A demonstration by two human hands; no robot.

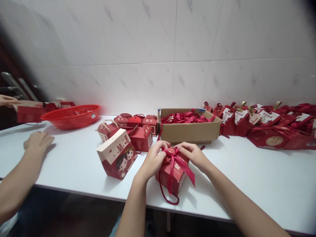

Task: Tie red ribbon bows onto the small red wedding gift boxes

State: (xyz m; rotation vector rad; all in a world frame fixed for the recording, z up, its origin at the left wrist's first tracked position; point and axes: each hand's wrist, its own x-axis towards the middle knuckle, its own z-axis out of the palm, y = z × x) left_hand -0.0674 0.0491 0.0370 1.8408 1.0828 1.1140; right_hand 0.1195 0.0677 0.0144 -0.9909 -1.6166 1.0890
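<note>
A small red gift box (173,177) stands near the table's front edge, with a dark red cord handle hanging down its front left side. A shiny red ribbon (173,157) is tied in a bow on its top, its tails hanging over the front. My left hand (158,156) pinches the bow's left loop, fingers closed. From the other side my right hand (193,154) holds the right loop between thumb and fingers. To the left, a larger red and cream box (118,154) with cartoon figures leans at a tilt.
Behind the hands sits a cardboard box (189,133) of red ribbons. Small red boxes (142,136) stand left of it, a red basin (71,118) farther left. Many finished-looking boxes (274,131) line the right. Another person's hand (37,142) rests on the table (74,164) at left.
</note>
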